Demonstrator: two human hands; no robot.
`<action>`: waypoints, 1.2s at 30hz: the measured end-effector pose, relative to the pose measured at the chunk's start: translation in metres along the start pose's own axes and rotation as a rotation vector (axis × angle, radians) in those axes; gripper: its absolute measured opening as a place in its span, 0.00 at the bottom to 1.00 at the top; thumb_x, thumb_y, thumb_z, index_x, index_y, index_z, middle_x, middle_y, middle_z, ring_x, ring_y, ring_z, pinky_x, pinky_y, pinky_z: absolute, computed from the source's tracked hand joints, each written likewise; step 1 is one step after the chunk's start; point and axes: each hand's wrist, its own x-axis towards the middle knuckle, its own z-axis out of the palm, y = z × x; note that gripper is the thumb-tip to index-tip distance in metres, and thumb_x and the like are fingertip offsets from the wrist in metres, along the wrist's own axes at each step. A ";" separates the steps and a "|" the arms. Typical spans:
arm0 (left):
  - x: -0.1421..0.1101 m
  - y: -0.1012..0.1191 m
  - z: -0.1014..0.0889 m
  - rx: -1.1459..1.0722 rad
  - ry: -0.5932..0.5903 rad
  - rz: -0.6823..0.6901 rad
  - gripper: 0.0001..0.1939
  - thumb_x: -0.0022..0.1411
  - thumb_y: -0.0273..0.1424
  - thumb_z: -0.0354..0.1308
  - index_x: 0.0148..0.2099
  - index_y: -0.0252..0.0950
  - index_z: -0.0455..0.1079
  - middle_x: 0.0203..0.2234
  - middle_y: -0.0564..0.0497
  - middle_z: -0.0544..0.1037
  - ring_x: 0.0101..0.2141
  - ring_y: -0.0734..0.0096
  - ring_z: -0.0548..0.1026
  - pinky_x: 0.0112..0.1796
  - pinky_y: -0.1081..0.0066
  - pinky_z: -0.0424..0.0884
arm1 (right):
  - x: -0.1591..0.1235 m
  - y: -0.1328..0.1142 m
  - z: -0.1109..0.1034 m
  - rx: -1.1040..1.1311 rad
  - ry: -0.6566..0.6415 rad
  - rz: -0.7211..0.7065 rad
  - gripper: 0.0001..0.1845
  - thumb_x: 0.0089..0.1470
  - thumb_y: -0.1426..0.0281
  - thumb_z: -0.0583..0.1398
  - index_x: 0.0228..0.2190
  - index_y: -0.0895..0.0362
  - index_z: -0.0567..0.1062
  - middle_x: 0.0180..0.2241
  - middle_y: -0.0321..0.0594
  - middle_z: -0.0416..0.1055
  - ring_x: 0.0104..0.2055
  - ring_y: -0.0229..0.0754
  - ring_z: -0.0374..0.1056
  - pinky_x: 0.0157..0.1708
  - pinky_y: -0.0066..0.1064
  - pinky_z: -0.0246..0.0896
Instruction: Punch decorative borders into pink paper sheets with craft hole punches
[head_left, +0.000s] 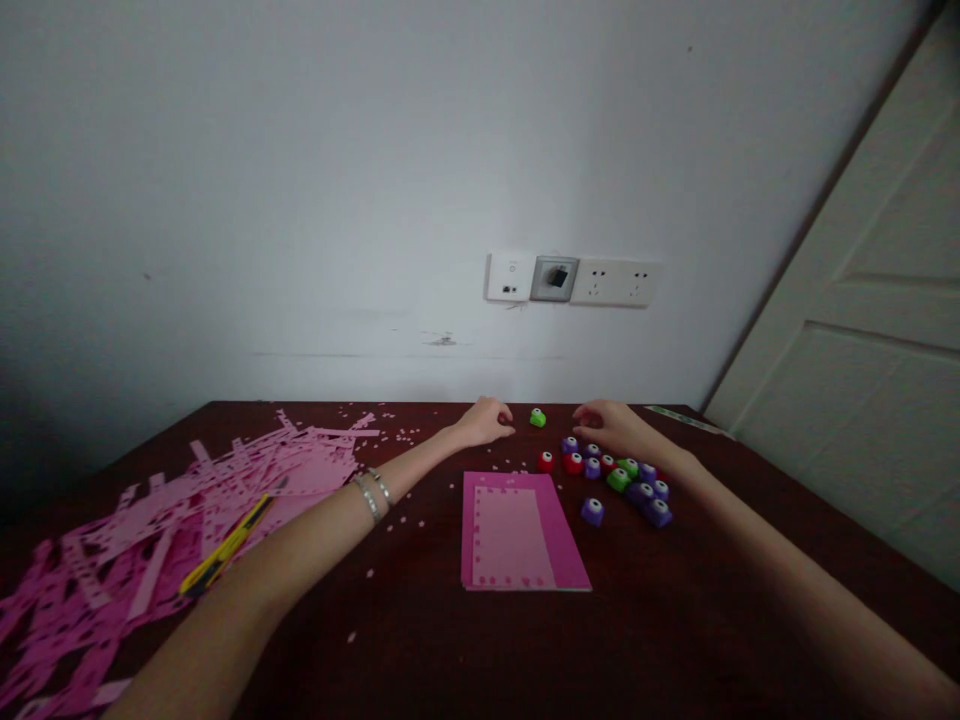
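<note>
The only view is a head camera, worn above the near edge of the scene, looking forward and slightly down over the table (675,620). It stands close enough that the forearms enter from the lower corners; the wall (337,200) fills the upper frame, a door (862,330) the right edge.

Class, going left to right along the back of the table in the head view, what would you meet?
Pink paper strips → left hand → small green gadget → right hand → long thin pale strip.
</note>
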 end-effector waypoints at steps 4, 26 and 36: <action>0.055 -0.016 0.023 -0.002 0.009 -0.123 0.12 0.52 0.33 0.59 0.37 0.30 0.74 0.29 0.47 0.77 0.32 0.67 0.73 0.35 0.71 0.66 | 0.056 0.012 0.013 -0.097 -0.172 0.114 0.15 0.47 0.67 0.59 0.36 0.62 0.76 0.33 0.45 0.75 0.34 0.43 0.69 0.33 0.27 0.59; 0.090 -0.028 0.050 -0.126 0.043 -0.106 0.14 0.48 0.35 0.63 0.38 0.34 0.74 0.28 0.51 0.77 0.31 0.69 0.72 0.36 0.71 0.66 | 0.098 0.023 0.049 0.035 -0.155 0.044 0.13 0.45 0.69 0.60 0.34 0.63 0.78 0.29 0.42 0.75 0.30 0.39 0.67 0.28 0.24 0.58; 0.063 0.002 -0.008 -0.233 0.539 0.108 0.09 0.52 0.32 0.60 0.36 0.32 0.71 0.29 0.48 0.77 0.30 0.71 0.73 0.34 0.72 0.67 | 0.098 -0.015 0.000 0.603 0.184 -0.024 0.16 0.42 0.76 0.61 0.37 0.64 0.76 0.27 0.44 0.76 0.28 0.40 0.71 0.29 0.28 0.65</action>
